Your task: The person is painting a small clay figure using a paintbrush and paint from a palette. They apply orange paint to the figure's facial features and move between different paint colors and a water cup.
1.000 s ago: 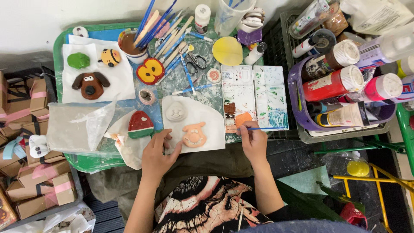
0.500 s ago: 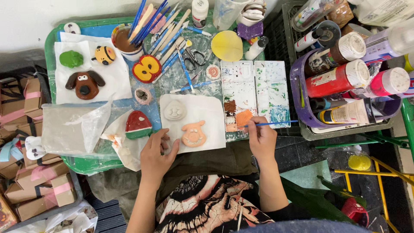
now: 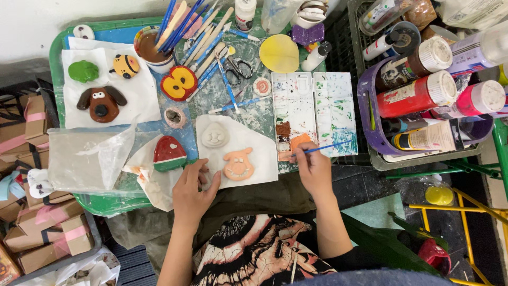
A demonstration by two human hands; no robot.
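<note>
Tray point(image 3: 61, 39): green, fills the upper left and centre of the frame, spattered with paint, carries most of the craft things.
Crate point(image 3: 370, 153): at the right edge of the frame, packed with paint bottles lying on their sides.
Purple basket point(image 3: 365, 106): inside the crate, holding the red-labelled and pink-capped bottles.
Boxes point(image 3: 37, 238): brown cardboard, stacked at lower left, beside the tray.
Plastic bag point(image 3: 84, 159): clear, lying on the tray's lower left part.
Palette point(image 3: 312, 114): white, two panels, right of centre, wells stained brown, orange and green.
Paper point(image 3: 254, 143): white sheet at centre, under two clay pieces.
Cup point(image 3: 148, 50): upper centre-left, brown water inside, brushes leaning across it.
Dog point(image 3: 100, 103): brown clay face on a white sheet, upper left.
Pig point(image 3: 238, 164): pale orange clay face on the paper, between the two hands.
Left hand point(image 3: 193, 190): fingers loosely spread and flat, fingertips pressing the paper's lower left edge, just beside the pig.
Right hand point(image 3: 315, 169): closed in a pinch on the brush, below the palette.
Brush point(image 3: 325, 148): thin, blue handle, tip touching the palette's orange well.
</note>
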